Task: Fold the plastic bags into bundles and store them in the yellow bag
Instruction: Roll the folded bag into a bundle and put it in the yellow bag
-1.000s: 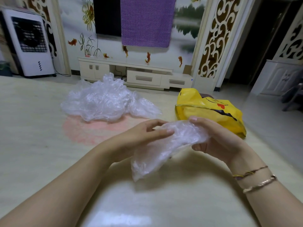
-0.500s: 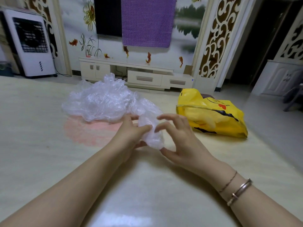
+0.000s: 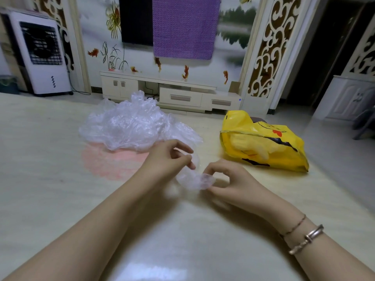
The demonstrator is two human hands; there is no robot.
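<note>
Holding one clear bag (image 3: 193, 179) between both hands, the person worked low over the pale surface (image 3: 50, 179), with the film gathered into a small crumpled wad in the gap between the hands. The left hand (image 3: 168, 159) had thumb and forefinger pinched on the upper end of the film; its other fingers were curled loosely above. The right hand (image 3: 227, 179) pinched the lower, bunched end between thumb and fingertips, the fingers arched. This two-point grip probably kept the slippery film taut enough to be rolled or tucked without springing open; that was a judgement, since motion blur hid the fold itself.

The pile (image 3: 132, 126) of loose bags lay beyond the left fingers, near but apart from them, within easy reach for the next pick. It rested partly over a pink patch (image 3: 109, 161) on the surface.

The yellow bag (image 3: 263, 147) lay on its side beyond and to the outside of the right fingers, apart from them, its mouth turned toward the hands. That placement likely allowed a finished bundle to be pushed in with the right hand alone. Pale shapes showed inside the mouth; whether they were stored bundles could not be told.

The bundle in hand appeared nearly compact but not yet stored. Two bracelets (image 3: 304, 238) sat on the right wrist, well back from the film.
</note>
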